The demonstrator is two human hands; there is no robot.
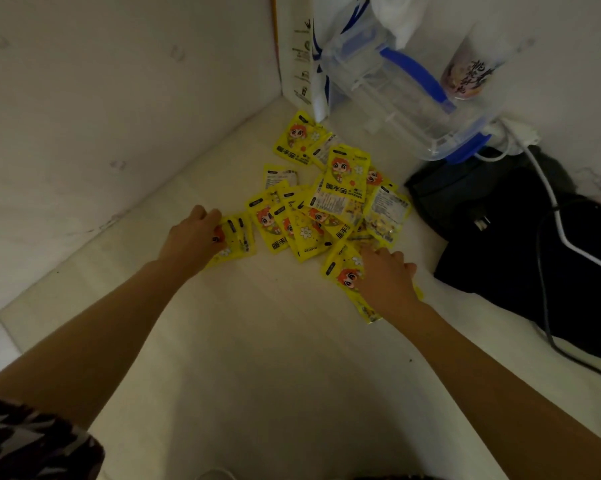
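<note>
The small stack of yellow packets [238, 237] sits at the left edge of the spread, and the left hand [195, 237] grips it by its left side, fingers curled over the top and thumb behind. Just to its right is the loose heap of packets [327, 209], overlapping one another. At the near right edge of the heap one yellow packet [342, 271] lies partly under the right hand [385, 275], which rests palm down on it with its fingertips on the pile. From here I cannot tell whether those fingers pinch anything or only press.

Everything lies on a pale surface [257, 341] set into a corner of white walls [119, 98]. A paper bag [297, 64] stands in that corner. Beside it are a clear plastic box [396, 98] with blue clips and a printed cup [463, 77]. To the right lies a black bag [500, 244] with a white cable [548, 195] trailing across it.

The gripped stack runs lengthwise away from the person, its dark tabs at the far end. The packet under the right hand slants from far left to near right. The heap's packets point every way, some face up, some showing their printed backs.
</note>
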